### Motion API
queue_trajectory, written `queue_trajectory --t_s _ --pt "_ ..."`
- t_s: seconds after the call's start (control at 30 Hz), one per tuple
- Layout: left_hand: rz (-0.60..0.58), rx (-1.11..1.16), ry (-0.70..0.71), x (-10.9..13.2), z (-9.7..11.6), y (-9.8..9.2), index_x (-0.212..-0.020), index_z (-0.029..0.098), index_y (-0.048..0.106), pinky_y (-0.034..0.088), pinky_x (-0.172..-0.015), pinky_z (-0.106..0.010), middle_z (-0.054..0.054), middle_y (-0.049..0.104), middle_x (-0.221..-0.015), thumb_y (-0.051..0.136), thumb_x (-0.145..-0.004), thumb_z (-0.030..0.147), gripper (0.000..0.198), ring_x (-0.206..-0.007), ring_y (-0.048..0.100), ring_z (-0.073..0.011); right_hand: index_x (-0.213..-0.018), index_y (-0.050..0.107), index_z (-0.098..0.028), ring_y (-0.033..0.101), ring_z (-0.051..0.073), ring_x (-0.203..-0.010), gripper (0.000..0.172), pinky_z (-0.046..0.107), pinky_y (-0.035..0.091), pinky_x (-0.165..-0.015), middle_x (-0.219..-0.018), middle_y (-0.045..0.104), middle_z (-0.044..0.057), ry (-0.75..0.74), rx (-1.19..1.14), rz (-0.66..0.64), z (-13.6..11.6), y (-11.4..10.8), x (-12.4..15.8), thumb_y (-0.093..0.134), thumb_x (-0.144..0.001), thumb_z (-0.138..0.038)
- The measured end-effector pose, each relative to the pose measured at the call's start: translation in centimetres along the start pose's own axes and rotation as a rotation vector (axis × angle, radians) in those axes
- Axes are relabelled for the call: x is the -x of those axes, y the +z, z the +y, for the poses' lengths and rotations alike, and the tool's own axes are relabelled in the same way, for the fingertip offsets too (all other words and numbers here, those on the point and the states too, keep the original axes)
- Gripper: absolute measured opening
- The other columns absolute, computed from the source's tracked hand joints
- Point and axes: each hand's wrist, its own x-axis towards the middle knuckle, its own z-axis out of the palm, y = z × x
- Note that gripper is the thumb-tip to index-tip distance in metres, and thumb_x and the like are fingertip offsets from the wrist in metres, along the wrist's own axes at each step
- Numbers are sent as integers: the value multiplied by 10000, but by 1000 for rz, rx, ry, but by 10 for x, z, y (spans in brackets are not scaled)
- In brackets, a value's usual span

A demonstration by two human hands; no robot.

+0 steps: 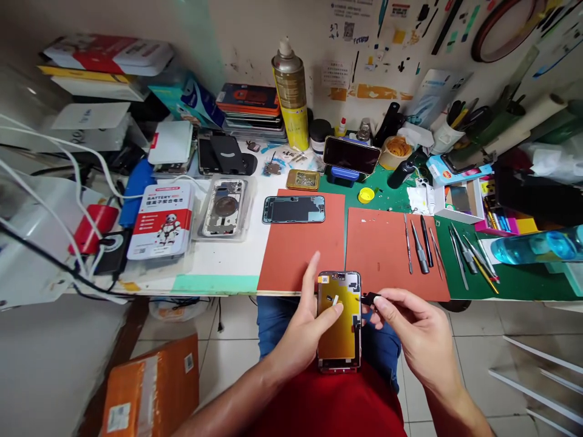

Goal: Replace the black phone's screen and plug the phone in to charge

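a gold-backed display panel [344,343] is held above the lap, near the front edge of the table [218,284], with its long axis running away from the body. it lies between the two hands, and the left hand [312,321] is the nearer, being in contact with it: the panel is gripped from its left side, the thumb laid across the gold back near a small white tab [336,300], the index finger raised clear beyond the edge. how the other left fingers are placed underneath cannot be told. at the panel's right edge, toward the upper half, a small dark piece [370,299] is pinched between thumb and index finger of the right hand [416,321], which is brought in from the right with its back turned upward. whether the piece is joined to the panel or merely overlaps it cannot be told.
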Motion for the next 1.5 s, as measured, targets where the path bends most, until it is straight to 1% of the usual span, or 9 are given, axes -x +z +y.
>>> queue_trajectory --t_s 0.13,0.3,0.47,0.6,0.83,0.97,1.17,1.37,1.5 --pt "-35 -25 22 1 -6 -4 -1708 498 32 601 -931 -359 -43 730 -1324 761 -996 346 1030 -979 768 -191 -949 841 -223 733 153 -630 169 231 645 -639 -731 781 29 -40 20 -17 -7 7 1 843 -916 -389" --pt "-59 -60 13 1 -9 -7 -1687 432 204 579 -884 -313 -39 722 -1329 800 -961 345 943 -955 728 -171 -1012 829 -227 716 137 -629 198 225 640 -636 -747 768 19 -20 -43 -47 -8 14 -1 861 -900 -388" --pt "-35 -133 78 -1 -8 -4 -1524 361 479 554 -1013 -348 -42 687 -1392 739 -1004 423 585 -1138 699 -214 -1055 806 -235 714 131 -670 215 221 629 -654 -791 764 16 0 -54 -53 -4 20 -3 841 -924 -402" --pt "-1 -218 93 -2 -9 -2 -1413 321 559 536 -1038 -347 -33 709 -1293 680 -1034 486 431 -1172 670 -220 -1020 795 -235 676 118 -656 189 204 594 -620 -762 734 -2 -21 -12 -21 -3 25 -1 813 -947 -409" --pt "-29 -241 103 -4 -11 2 -1281 259 630 553 -908 -298 -34 720 -1136 652 -1047 497 334 -1022 669 -192 -1132 733 -243 631 119 -647 212 238 568 -639 -815 717 -14 -81 85 -18 -1 26 0 758 -992 -400" --pt "-41 -230 87 -4 -12 4 -1228 234 662 553 -956 -326 -53 720 -1126 658 -1044 490 315 -1045 665 -204 -1178 685 -250 624 128 -664 234 248 556 -648 -831 706 -18 -78 86 -23 1 24 -2 737 -1011 -406" --pt "-29 -211 60 -6 -8 7 -1228 226 676 570 -918 -334 -65 741 -1132 676 -1024 518 356 -1003 687 -211 -1188 662 -250 642 132 -696 243 256 562 -688 -842 697 -20 -74 50 -19 4 20 0 753 -1006 -383" --pt "10 -258 73 -8 -5 10 -1205 207 702 539 -1037 -383 -89 756 -1194 721 -982 551 411 -1124 680 -255 -1213 634 -253 640 136 -694 262 259 554 -675 -824 679 -24 -42 -6 -37 5 16 -2 744 -1014 -383" --pt "40 -285 53 -11 -5 9 -1136 201 701 548 -975 -372 -88 761 -1121 740 -956 574 416 -1063 690 -255 -1212 631 -255 642 142 -689 265 266 559 -671 -816 682 -24 -45 -1 -27 6 16 -4 744 -1011 -383"
